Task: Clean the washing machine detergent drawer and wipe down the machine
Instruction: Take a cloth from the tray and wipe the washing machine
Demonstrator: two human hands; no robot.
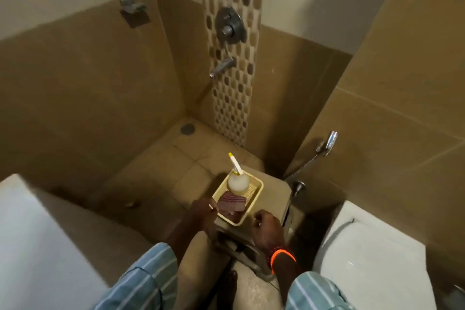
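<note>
Beige stool (273, 192) on the tiled floor (161, 158) — yellow tray (255, 190) directly on its seat

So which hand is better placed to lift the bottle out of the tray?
Probably the right hand: it holds nothing and hovers by the tray's near corner. The left hand already pinches a thin white stick at the tray's left edge. The bottle stands at the far end, behind the cloth.
</note>
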